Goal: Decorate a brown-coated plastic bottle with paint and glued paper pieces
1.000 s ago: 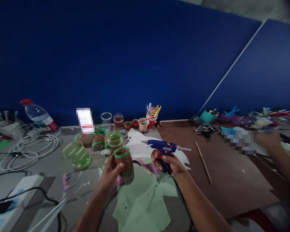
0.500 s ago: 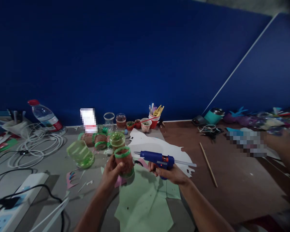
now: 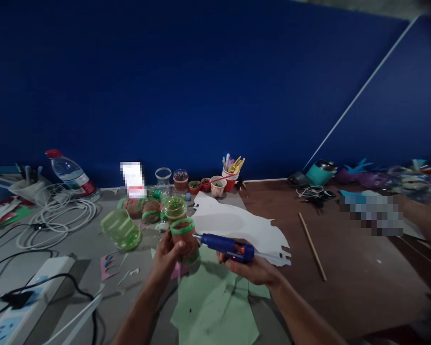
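Observation:
My left hand (image 3: 169, 254) is wrapped round a brown cup with green bands (image 3: 185, 243) at its rim and base, held above the table. My right hand (image 3: 249, 268) grips a blue hot glue gun (image 3: 228, 247) with a clear glue stick at its back. The gun's nozzle points left, close against the cup's right side; whether it touches, I cannot tell. Just behind the cup stands a clear container with green bits (image 3: 175, 207). Below both hands lie sheets of pale green paper (image 3: 215, 306).
White paper (image 3: 237, 218) lies behind the gun. A yellow-green cup (image 3: 122, 230), similar banded pots (image 3: 151, 211), a bottle (image 3: 73, 175) and a power strip (image 3: 32, 297) are leftward. A wooden stick (image 3: 312, 247) lies right; another person's hand (image 3: 416, 215) is at far right.
The glue gun has moved left and slightly down with my right hand, bringing its nozzle up to the cup. My left hand and the cup have hardly moved.

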{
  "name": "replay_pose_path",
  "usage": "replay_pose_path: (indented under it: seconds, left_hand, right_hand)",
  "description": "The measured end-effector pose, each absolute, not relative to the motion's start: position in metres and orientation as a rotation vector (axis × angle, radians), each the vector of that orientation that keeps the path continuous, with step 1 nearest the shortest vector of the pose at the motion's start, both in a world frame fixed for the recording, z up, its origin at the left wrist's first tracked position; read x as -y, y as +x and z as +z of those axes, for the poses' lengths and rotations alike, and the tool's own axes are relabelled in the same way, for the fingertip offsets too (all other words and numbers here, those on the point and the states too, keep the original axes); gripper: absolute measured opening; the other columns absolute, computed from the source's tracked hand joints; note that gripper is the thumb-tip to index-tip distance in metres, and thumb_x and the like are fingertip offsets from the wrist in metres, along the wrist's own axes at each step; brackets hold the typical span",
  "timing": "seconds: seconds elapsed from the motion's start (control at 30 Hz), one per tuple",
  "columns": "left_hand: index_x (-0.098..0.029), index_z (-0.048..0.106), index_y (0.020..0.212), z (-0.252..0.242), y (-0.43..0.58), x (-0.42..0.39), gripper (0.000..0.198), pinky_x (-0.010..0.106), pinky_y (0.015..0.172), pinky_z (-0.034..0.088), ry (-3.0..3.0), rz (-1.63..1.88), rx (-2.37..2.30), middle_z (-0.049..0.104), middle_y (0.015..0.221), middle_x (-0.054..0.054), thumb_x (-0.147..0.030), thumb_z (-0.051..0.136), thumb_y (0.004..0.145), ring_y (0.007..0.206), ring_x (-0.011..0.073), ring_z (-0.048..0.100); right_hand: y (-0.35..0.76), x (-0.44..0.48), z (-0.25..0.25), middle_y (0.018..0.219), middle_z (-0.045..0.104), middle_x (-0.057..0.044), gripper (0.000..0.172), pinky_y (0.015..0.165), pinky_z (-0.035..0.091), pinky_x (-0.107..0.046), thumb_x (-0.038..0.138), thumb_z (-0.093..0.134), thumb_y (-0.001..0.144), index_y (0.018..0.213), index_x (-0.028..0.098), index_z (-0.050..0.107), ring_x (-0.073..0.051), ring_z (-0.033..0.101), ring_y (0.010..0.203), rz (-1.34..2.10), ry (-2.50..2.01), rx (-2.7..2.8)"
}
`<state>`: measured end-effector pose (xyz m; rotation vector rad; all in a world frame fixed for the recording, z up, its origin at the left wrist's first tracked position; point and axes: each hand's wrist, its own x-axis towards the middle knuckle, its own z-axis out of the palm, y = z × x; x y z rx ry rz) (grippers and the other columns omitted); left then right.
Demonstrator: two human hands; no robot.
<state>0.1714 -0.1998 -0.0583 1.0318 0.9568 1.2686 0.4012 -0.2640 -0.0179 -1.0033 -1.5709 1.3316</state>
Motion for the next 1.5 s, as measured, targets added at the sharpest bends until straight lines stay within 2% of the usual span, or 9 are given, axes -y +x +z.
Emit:
replay_pose_path:
  seconds: [0.13,0.23,0.47,0.63,0.87,1.17,1.5]
  left_hand:
    - [-0.015,0.065,0.085,-0.058,0.172,0.199,0.045,0.033,0.071,0.053,1.078,1.267,-0.986,0.071,0.082,0.007,-0.048,0.079,0.057,0.082,0.0261,0.066]
    - [-0.015,0.063,0.090,-0.061,0.171,0.199,0.043,0.031,0.067,0.053,1.140,1.243,-0.981,0.071,0.083,0.007,-0.044,0.077,0.061,0.079,0.0243,0.066]
    - [-0.015,0.059,0.107,-0.067,0.169,0.198,0.051,0.030,0.070,0.052,1.264,1.252,-1.121,0.071,0.097,0.008,-0.031,0.077,0.062,0.084,0.0240,0.066]
    - [-0.014,0.056,0.114,-0.074,0.167,0.198,0.058,0.033,0.077,0.051,1.286,1.290,-1.193,0.068,0.101,0.009,-0.031,0.077,0.063,0.090,0.0248,0.065]
    - [-0.017,0.055,0.114,-0.071,0.167,0.200,0.055,0.037,0.081,0.050,1.391,1.288,-1.260,0.068,0.102,0.009,-0.034,0.076,0.065,0.093,0.0260,0.064]
    - [-0.016,0.053,0.116,-0.067,0.169,0.202,0.056,0.036,0.082,0.050,1.419,1.284,-1.244,0.066,0.108,0.011,-0.035,0.074,0.068,0.097,0.0264,0.063]
    - [-0.018,0.057,0.112,-0.067,0.170,0.203,0.054,0.035,0.081,0.050,1.366,1.318,-1.243,0.067,0.105,0.010,-0.031,0.077,0.064,0.095,0.0262,0.064]
  right_hand:
    - [0.395,0.267,-0.007,0.083,0.063,-0.005,0.018,0.066,0.048,-0.028,0.032,0.060,0.079,0.089,0.017,0.062,-0.017,0.056,0.072,1.271,-1.019,1.631]
    - [0.394,0.266,-0.004,0.079,0.060,-0.003,0.016,0.061,0.045,-0.025,0.030,0.059,0.079,0.087,0.016,0.061,-0.014,0.053,0.067,1.193,-1.000,1.738]
    - [0.392,0.265,-0.011,0.077,0.057,-0.003,0.009,0.062,0.042,-0.025,0.026,0.057,0.081,0.082,0.018,0.058,-0.015,0.053,0.067,0.934,-1.016,1.938]
    - [0.390,0.264,-0.015,0.075,0.054,-0.002,0.009,0.062,0.040,-0.026,0.026,0.056,0.081,0.079,0.019,0.053,-0.015,0.050,0.066,0.808,-1.029,2.000]
    - [0.386,0.262,-0.014,0.070,0.052,-0.001,0.009,0.057,0.038,-0.025,0.026,0.053,0.080,0.076,0.020,0.049,-0.014,0.048,0.061,0.787,-1.032,2.016]
    - [0.382,0.261,-0.015,0.066,0.047,0.001,0.015,0.054,0.035,-0.024,0.025,0.053,0.076,0.071,0.021,0.041,-0.012,0.045,0.055,0.723,-1.124,2.065]
    - [0.380,0.260,-0.017,0.062,0.048,0.002,0.018,0.052,0.033,-0.024,0.029,0.051,0.080,0.069,0.022,0.040,-0.012,0.043,0.052,0.602,-1.128,2.101]
